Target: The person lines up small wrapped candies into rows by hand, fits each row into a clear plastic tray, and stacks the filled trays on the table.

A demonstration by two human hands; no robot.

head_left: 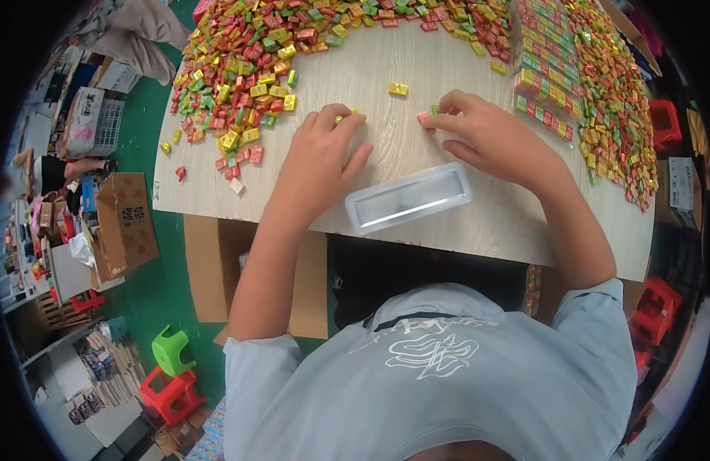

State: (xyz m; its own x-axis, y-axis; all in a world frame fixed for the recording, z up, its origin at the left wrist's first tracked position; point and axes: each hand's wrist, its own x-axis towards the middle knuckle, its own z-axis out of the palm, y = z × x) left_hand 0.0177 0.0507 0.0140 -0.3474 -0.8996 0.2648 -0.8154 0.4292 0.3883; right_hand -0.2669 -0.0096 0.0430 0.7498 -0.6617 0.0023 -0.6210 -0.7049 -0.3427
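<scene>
My left hand (321,157) rests at the table's middle, its fingers curled over a small yellow wrapped candy (339,119) that is partly hidden, the thumb apart. Opposite it, my right hand (489,134) has bent fingers around a pinkish-red wrapped candy (423,117) and a green wrapped candy (435,110); its thumb also stands apart. Between and beyond the hands lies a lone yellow candy (398,89). Nearer my body, a clear plastic tray (466,184) sits slightly tilted in angle, with no candies visible inside.
Heaps of red, yellow, green and orange candies (259,69) cover the table's far and left parts. Clear packs filled with candy rows (543,77) stand at the right, beside another heap (612,100). An open cardboard box (209,269) is below the table's front edge (239,217).
</scene>
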